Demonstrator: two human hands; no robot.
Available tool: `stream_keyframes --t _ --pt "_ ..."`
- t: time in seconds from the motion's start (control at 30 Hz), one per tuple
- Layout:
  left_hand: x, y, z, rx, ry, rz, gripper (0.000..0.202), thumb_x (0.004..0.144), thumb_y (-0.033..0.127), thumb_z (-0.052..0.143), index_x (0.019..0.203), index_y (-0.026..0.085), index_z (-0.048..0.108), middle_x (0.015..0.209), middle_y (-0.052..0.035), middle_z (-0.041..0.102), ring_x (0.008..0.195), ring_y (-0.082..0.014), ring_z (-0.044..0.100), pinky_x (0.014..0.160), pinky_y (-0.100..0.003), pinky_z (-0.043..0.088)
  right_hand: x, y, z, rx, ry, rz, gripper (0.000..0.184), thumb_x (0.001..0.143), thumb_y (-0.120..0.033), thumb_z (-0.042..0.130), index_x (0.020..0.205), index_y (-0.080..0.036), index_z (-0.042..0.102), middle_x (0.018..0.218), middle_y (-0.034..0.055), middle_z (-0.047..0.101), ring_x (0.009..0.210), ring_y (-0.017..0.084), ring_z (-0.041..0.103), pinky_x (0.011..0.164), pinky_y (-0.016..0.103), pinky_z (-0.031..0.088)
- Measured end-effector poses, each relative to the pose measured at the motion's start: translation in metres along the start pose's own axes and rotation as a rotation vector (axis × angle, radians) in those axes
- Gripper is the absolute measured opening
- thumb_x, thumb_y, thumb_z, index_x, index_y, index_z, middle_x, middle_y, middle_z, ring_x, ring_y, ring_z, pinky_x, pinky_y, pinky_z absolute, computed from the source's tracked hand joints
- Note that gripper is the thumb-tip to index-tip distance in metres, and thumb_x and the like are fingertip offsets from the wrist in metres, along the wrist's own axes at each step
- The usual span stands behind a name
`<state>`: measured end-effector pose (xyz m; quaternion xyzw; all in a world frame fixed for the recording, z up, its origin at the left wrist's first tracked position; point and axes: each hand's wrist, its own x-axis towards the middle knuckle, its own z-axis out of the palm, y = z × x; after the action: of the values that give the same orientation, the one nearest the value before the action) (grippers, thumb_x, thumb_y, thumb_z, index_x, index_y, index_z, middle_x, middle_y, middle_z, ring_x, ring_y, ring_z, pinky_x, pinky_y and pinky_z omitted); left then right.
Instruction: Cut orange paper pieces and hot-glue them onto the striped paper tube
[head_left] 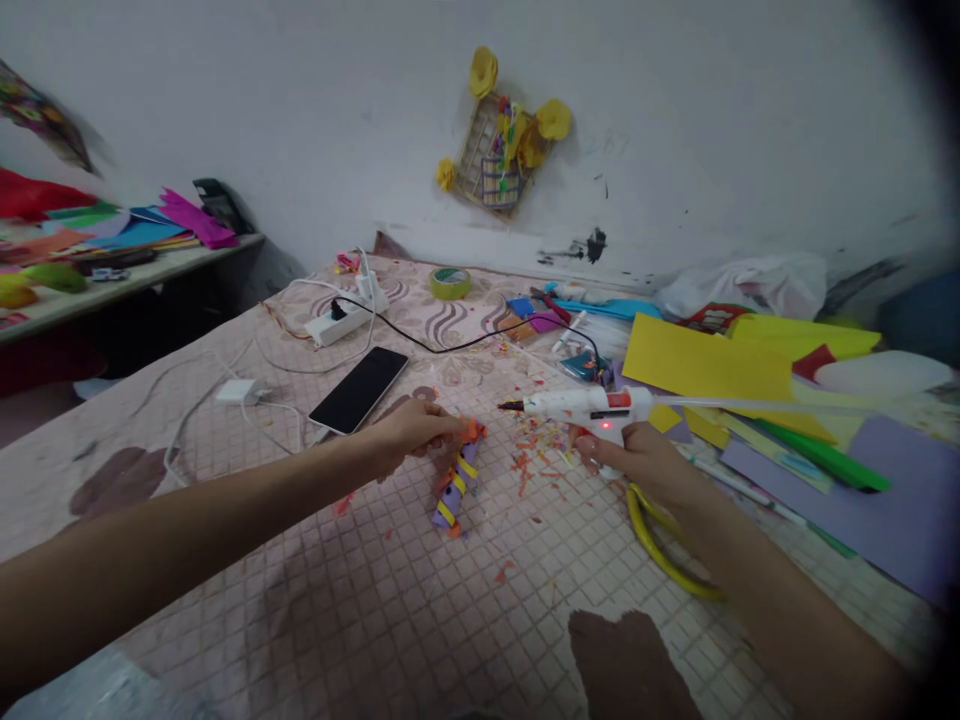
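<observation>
At frame centre, our left hand [421,426] pinches the upper end of the tube [456,484], which slants down-left; our right hand [634,455], farther off, grips the gun [574,403] (nozzle pointing left).

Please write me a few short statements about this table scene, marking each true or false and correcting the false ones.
1. The right hand's grip is around a glue gun. True.
2. The left hand's grip is at the orange end of a purple roll with yellow stripes. True.
3. The glue gun touches the purple roll. False: a gap shows between its tip and the purple roll.
4. A phone lies left of the purple roll in the picture. True.
5. The phone glows brightly. False: it is dark.
6. No light shows on the glue gun. False: a red light glows on it.
</observation>
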<state>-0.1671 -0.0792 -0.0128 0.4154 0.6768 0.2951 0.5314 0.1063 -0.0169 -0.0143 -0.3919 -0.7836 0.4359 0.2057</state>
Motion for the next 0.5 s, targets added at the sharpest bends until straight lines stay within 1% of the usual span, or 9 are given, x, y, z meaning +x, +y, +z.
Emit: stream_keyframes --t 0.17,0.37,0.43,0.5 --pt "0.0025 0.0001 -0.0007 0.026 -0.010 -0.011 0.034 0.056 0.040 0.072 0.052 0.015 0.049 0.046 0.0042 0.042 0.042 -0.0054 0.030 0.041 -0.022 0.015 -0.0015 -0.0068 0.0006 0.019 0.022 -0.016 0.039 0.076 -0.050 0.057 0.052 -0.019 0.052 0.054 0.0007 0.051 0.052 0.014 0.046 0.051 0.027 0.036" --pt "0.0009 0.0022 -0.0013 0.063 -0.044 0.014 0.035 0.055 0.043 0.073 0.052 0.015 0.052 0.045 0.0031 0.045 0.041 -0.0049 0.030 0.040 -0.023 0.013 -0.0008 0.0016 -0.0005 0.024 0.004 0.004 0.041 0.075 -0.053 0.058 0.053 -0.019 0.053 0.055 0.0013 0.052 0.055 0.014 0.048 0.053 0.027 0.037" --pt "0.0026 0.0019 -0.0013 0.079 -0.037 0.011 0.032 0.055 0.041 0.072 0.054 0.014 0.055 0.046 0.0028 0.046 0.041 -0.0051 0.031 0.040 -0.023 0.015 -0.0003 0.0029 -0.0006 0.024 0.001 -0.004 0.042 0.075 -0.053 0.057 0.052 -0.018 0.053 0.055 0.0013 0.052 0.055 0.014 0.048 0.054 0.027 0.037" --pt "0.0049 0.0017 -0.0012 0.105 -0.019 -0.006 0.029 0.056 0.039 0.072 0.055 0.014 0.057 0.044 0.0037 0.044 0.040 -0.0053 0.031 0.040 -0.022 0.016 0.0001 0.0022 -0.0002 0.040 -0.007 -0.027 0.042 0.075 -0.055 0.057 0.054 -0.019 0.054 0.055 0.0012 0.052 0.055 0.014 0.048 0.054 0.027 0.038"
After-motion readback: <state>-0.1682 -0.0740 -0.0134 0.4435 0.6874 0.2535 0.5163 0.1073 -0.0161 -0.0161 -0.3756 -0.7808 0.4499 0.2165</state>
